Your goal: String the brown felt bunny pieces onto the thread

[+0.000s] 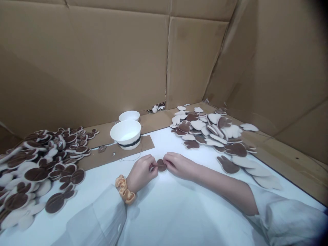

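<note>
Between my two hands is a small brown fabric piece [161, 165], held just above or on the white tabletop. Its outer parts are hidden by my fingers. My left hand [142, 173], with an orange scrunchie [125, 190] at the wrist, is closed in a pinch at the piece's left side. From the right, my right hand [179, 165] pinches the opposite edge, fingers curled together. A thin dark thread [132, 160] curves over the table to the left of my left hand.
Brown-and-white bunny-head fabric pieces [55, 203] are heaped at the left. Another pile of brown and white fabric shapes [235, 149] lies at the right. Two white bowls [125, 133] stand behind my left hand, the nearer on a cardboard strip [147, 141]. Cardboard walls [115, 68] enclose the table.
</note>
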Demonstrator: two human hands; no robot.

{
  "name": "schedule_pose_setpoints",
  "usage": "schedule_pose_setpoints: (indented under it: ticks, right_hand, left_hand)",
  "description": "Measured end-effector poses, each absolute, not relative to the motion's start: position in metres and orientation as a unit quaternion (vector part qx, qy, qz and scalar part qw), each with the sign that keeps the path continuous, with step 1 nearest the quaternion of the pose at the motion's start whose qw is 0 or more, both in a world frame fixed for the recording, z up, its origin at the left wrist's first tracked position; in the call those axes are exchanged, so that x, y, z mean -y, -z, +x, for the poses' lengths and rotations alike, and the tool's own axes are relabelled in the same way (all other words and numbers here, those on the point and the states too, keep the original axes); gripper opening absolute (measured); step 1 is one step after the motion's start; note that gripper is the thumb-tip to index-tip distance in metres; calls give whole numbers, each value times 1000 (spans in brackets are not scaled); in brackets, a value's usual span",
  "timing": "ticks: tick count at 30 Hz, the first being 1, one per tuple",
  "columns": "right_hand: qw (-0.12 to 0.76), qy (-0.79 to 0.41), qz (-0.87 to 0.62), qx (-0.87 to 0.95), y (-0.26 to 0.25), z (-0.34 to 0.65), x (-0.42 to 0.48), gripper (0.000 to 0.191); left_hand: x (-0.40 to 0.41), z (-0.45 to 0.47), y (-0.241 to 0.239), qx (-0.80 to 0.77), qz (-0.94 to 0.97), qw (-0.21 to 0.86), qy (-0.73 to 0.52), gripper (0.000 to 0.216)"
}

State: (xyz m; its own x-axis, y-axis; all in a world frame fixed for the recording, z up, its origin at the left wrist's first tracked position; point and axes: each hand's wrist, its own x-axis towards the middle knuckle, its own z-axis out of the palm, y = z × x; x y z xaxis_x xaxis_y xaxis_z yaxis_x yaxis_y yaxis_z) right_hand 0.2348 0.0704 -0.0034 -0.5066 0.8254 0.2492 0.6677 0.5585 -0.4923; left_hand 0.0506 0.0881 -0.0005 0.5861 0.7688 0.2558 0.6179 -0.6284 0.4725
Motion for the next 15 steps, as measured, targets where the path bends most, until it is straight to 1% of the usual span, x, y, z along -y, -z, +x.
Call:
schedule_pose_setpoints:
  ticks: [3,6,9,12,15]
  right_hand:
    - [250,-189,-458,832,3,235,-71,15]
    - [299,-205,-475,802,0,236,-72,14]
    - [344,-238,-444,792,-4,234,-71,14]
    - [347,-276,-392,806,-1,232,-72,18]
    - [338,-279,-371,819,6,233,-76,24]
  left_hand:
    - [-88,50,0,-398,874,171,-221,7]
    - [-87,50,-1,-398,873,180,-219,7]
    - [-88,50,0,-394,872,188,-220,6]
    - [-90,49,1,-383,876,196,-219,6]
    - [-92,47,2,-376,879,201,-215,7]
